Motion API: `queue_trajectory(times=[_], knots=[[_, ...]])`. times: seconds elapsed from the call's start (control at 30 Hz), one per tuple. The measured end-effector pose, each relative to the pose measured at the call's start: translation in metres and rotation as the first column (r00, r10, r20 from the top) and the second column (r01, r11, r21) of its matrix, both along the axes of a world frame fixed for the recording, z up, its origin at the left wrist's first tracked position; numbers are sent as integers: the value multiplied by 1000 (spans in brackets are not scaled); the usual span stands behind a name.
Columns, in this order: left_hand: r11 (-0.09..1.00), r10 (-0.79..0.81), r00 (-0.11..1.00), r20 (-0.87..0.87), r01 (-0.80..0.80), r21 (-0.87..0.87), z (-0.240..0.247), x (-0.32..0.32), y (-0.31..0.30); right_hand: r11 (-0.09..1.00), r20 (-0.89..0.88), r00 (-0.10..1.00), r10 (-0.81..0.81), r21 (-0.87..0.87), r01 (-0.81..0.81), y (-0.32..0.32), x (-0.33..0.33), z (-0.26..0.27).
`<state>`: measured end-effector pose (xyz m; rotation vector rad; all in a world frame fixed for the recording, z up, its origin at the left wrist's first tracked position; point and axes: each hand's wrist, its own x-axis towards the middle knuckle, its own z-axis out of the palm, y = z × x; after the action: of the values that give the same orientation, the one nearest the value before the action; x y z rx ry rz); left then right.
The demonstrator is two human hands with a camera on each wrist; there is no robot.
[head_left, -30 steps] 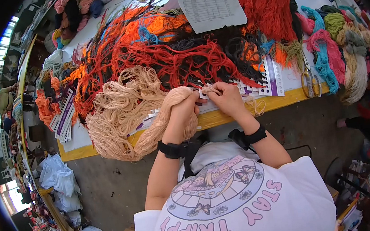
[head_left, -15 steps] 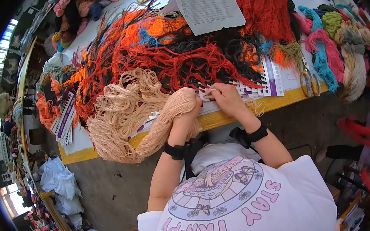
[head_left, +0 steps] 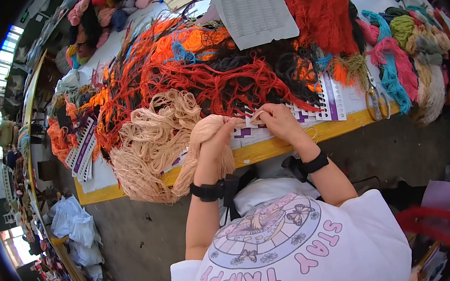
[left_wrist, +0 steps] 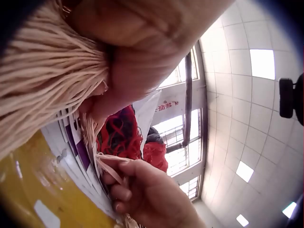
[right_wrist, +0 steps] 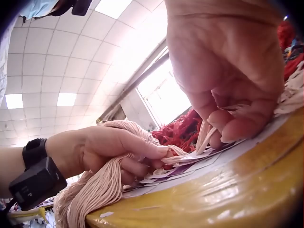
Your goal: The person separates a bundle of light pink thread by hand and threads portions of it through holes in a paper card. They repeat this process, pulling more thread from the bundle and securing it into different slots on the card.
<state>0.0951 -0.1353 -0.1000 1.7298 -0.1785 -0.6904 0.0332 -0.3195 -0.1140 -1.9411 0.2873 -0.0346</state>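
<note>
A thick hank of peach yarn (head_left: 152, 142) lies over the table's front edge, and part of it drapes over my left hand (head_left: 218, 141). That hand grips the bundle, thumb and fingers pinching strands, as the right wrist view shows. Just to its right, my right hand (head_left: 280, 121) pinches a thin loop of peach strands (left_wrist: 109, 166) between thumb and fingers. The strands run between the two hands, low over white cards with purple bands (head_left: 243, 132). Holes line the edge of the card (head_left: 334, 97) farther right. The hank hides part of the left hand in the head view.
Tangled red, orange and black yarn (head_left: 197, 73) is heaped behind the hands. A printed sheet (head_left: 256, 17) lies on the heap. Scissors (head_left: 377, 99) lie near the yellow table edge (head_left: 353, 126) at right, beside hanging skeins (head_left: 391, 65). White plastic bags (head_left: 76, 225) stand at lower left.
My left hand has moved slightly left with the hank, and the space between the hands has widened. My right hand keeps its pinch. A blurred red object at far right has shifted.
</note>
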Motion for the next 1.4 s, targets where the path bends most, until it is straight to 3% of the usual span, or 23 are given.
queue_trajectory(times=[0.03, 0.13, 0.2, 0.27, 0.33, 0.4, 0.5, 0.57, 0.6, 0.67, 0.73, 0.8, 0.9, 0.93, 1.0, 1.03, 1.07, 1.1, 1.17, 1.23, 1.27, 1.33, 1.4], knots=[[978, 68, 956, -285, -120, -170, 11, -4, 1, 1000, -58, 998, 5, 15, -4, -1, 0, 2], [765, -78, 681, -728, -427, -482, 22, -8, -4, 999, -108, 994, 35, 11, -34, -1, -1, 12], [772, -104, 789, -606, -320, -550, 17, -14, -9, 996, 21, 998, 64, -62, -63, 2, -3, 14], [795, -186, 939, -290, -30, -606, 1, -15, -8, 981, 122, 982, 144, -149, -125, 5, -2, 28], [894, -320, 945, 71, 326, -307, 3, -17, -11, 947, 233, 942, 243, -268, -178, 5, 0, 26], [870, -448, 783, 431, 493, 9, 2, -10, -17, 886, 344, 867, 361, -415, -204, -2, 10, 8], [897, -410, 767, 494, 436, 69, -4, -6, -21, 902, -55, 918, 392, 220, -372, -16, 20, 10], [976, -119, 992, 48, 126, -180, 8, -4, -12, 882, -204, 884, 421, 319, -346, -25, 25, 16], [970, 20, 977, -212, -71, -234, 18, -4, -3, 892, -236, 883, 406, 311, -328, -24, 25, 26], [906, 215, 976, -17, -206, -371, 59, 0, 17, 899, -284, 872, 398, 312, -309, -24, 25, 38], [827, 493, 870, -3, -470, -309, 84, 16, 43, 896, -265, 884, 386, 336, -291, -23, 23, 35], [689, 534, 828, -169, -542, -480, 76, 49, 85, 899, -251, 897, 364, 348, -267, -22, 23, 33], [628, 777, 598, 196, -716, -304, 79, 58, 77, 918, -219, 928, 302, 331, -220, -19, 19, 26], [711, 590, 677, 439, -694, 115, 89, 38, 66, 927, -189, 944, 272, 315, -204, -16, 17, 20], [956, 187, 714, 674, -290, 42, -2, 51, 71, 948, -139, 968, 208, 273, -165, -13, 13, 17], [973, -135, 431, 892, -115, 202, 12, 28, 35, 958, -123, 976, 177, 249, -142, -11, 10, 16], [990, -112, 705, 700, 19, 139, 28, -2, 13, 967, -106, 984, 146, 224, -119, -9, 7, 15], [966, -213, 733, 646, 59, 252, 18, -10, 1, 980, -68, 989, 131, 159, -119, -8, 6, 10], [955, -188, 782, 595, 3, 298, 2, -13, -9, 994, 10, 994, 105, 23, -106, -6, 2, 2], [976, -196, 648, 736, 55, 212, -3, -11, -11, 963, 150, 972, 179, -229, -142, -2, 0, 2], [962, -227, 707, 670, 58, 265, 4, -11, -12, 925, 211, 950, 228, -350, -144, 0, -1, 3], [925, -275, 808, 520, 75, 371, 25, -11, -15, 906, 232, 949, 214, -409, -104, 4, -1, 0], [925, -302, 765, 568, 92, 368, 18, -7, -13, 933, 252, 956, 152, -355, -55, 7, 0, 0]])
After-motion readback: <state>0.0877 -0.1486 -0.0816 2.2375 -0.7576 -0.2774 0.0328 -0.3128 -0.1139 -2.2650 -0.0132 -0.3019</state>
